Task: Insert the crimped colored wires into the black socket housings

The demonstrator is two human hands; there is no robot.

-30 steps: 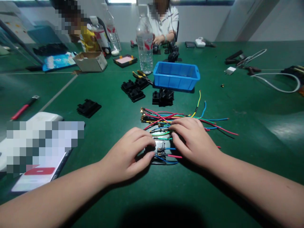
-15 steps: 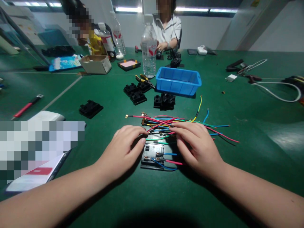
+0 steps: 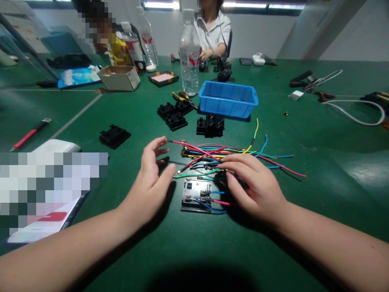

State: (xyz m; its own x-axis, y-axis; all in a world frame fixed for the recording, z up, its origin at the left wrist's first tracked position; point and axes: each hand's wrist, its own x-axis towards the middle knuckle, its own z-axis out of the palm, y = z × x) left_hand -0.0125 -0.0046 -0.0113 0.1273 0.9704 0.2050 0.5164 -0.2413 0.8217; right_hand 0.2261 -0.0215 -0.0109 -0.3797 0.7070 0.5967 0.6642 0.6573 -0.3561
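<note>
Fingers apart, my left hand (image 3: 152,174) is open at the left ends of a loose bundle of wires (image 3: 206,156). Its index fingertip is at the tip of a red wire (image 3: 185,144), and its thumb is by the end of a green wire (image 3: 194,173). My right hand (image 3: 257,182) lies over the right part of the bundle, fingers stretched out and touching wires, thumb apart; what is under the palm is hidden. Between the hands, nearest me, lies a black plastic socket housing (image 3: 194,196) with blue and red wires fixed into its metal terminals.
A blue bin (image 3: 227,101) stands beyond the wires, with black housings (image 3: 211,125), pliers (image 3: 184,97) and a water bottle (image 3: 190,61) around it. To the left are another black housing (image 3: 114,136), a red-handled cutter (image 3: 30,136) and a white object (image 3: 60,146). Two people sit opposite.
My left hand has moved left and opened, uncovering wire ends and the top of the housing. The right hand stays on the wires. The view has tilted slightly downward.
</note>
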